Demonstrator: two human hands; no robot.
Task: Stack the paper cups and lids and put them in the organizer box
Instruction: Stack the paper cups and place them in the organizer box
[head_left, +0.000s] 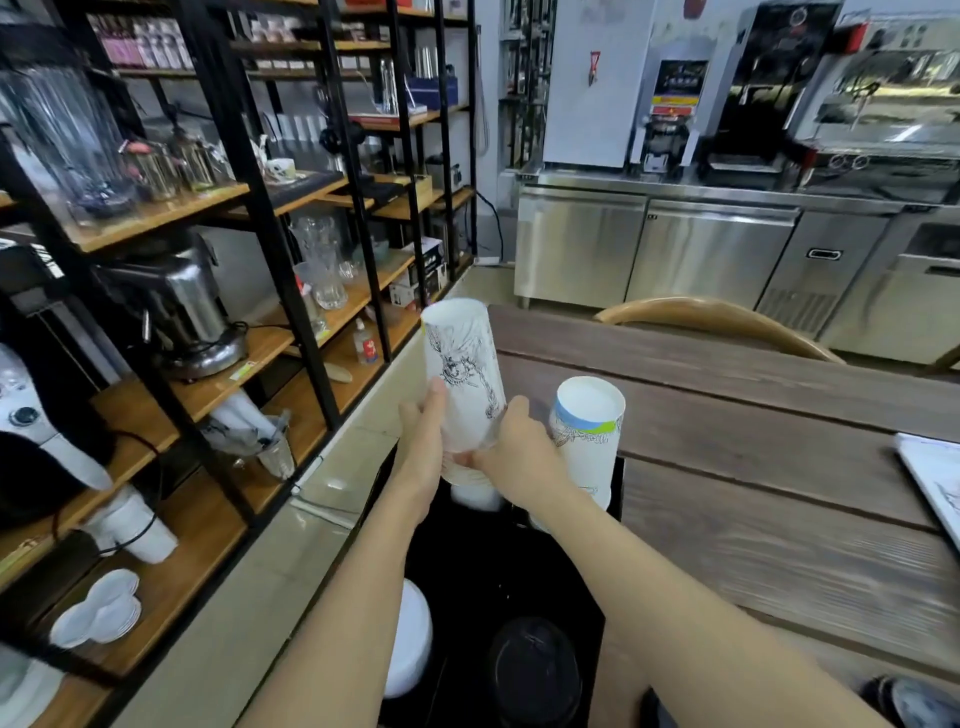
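Note:
A tall stack of white paper cups (461, 371) with black line drawings stands upside down over the far end of the black organizer box (467, 571). My left hand (423, 441) grips its left side and my right hand (511, 447) grips its lower right. Just right of it, a second upside-down cup stack (589, 431) with a blue and green band stands in the box. Near the box's close end sit a stack of white lids (413, 636) and a stack of black lids (535, 670).
The box sits at the left edge of a dark wooden table (753, 467). A white sheet (935, 483) lies at the table's right. A wooden chair back (717, 317) is behind it. Black shelving (208, 260) with glassware and appliances stands at left.

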